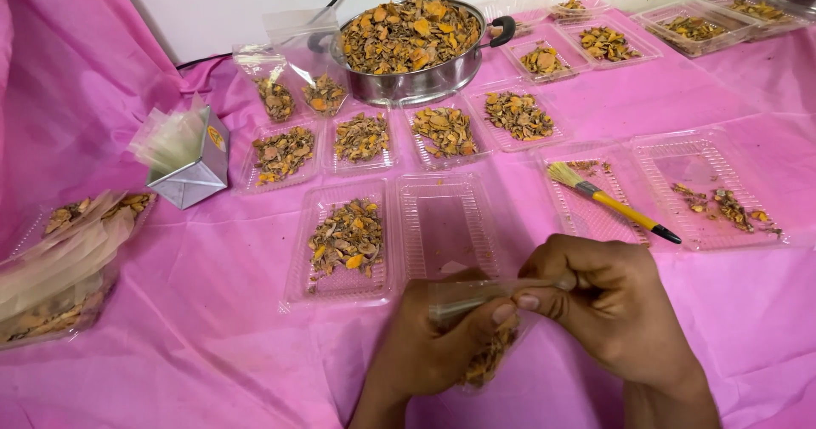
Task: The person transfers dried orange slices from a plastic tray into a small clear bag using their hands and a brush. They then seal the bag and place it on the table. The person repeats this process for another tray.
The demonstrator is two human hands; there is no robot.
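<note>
Both hands grasp a small clear pouch (pixel 476 327) of orange-brown dried chips near the scene's front edge; left hand (pixel 429 344) cups its body; right hand (pixel 608 297) pinches its top; open clamshell tray (pixel 399 242) just beyond.

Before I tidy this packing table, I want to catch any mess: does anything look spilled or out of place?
A yellow-handled brush lies slanted across a clear plastic tray, its black tip past the rim. The next tray holds only a few scattered dried pieces, unlike the filled ones. Nothing seems spilled on the pink cloth.
</note>
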